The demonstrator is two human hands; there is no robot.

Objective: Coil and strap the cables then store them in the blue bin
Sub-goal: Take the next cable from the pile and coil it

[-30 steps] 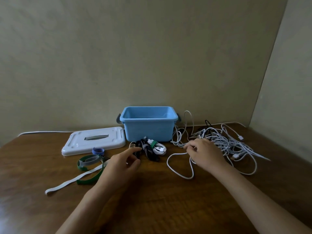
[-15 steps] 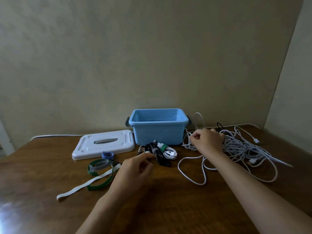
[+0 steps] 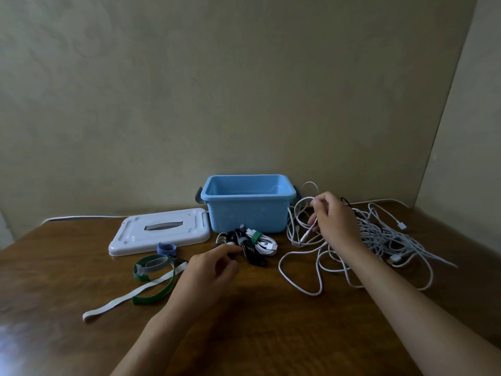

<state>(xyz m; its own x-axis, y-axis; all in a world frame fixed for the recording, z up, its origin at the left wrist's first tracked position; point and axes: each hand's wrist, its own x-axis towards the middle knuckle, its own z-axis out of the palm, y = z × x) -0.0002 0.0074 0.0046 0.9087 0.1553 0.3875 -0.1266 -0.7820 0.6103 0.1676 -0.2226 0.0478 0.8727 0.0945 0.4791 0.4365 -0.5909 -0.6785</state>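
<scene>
The open blue bin (image 3: 248, 215) stands at the back of the wooden table. In front of it lie coiled, strapped cables (image 3: 250, 244), black and white, one bound with a green strap. A tangle of loose white cables (image 3: 379, 240) spreads to the right of the bin. My right hand (image 3: 334, 221) is raised over that tangle and pinches a white cable near its plug end. My left hand (image 3: 208, 272) hovers with loosely curled fingers just left of the strapped coils and holds nothing. Loose straps (image 3: 154, 272), green, grey and white, lie to the left.
The bin's white lid (image 3: 162, 233) lies flat left of the bin, with a small blue strap roll (image 3: 166, 249) before it. A wall runs behind the table and another closes in on the right. A white cord (image 3: 81, 217) trails along the back left edge.
My right hand has lifted from the tangle and now holds a cable end up beside the bin. My left hand has stayed near the strapped coils. The view has shifted.
</scene>
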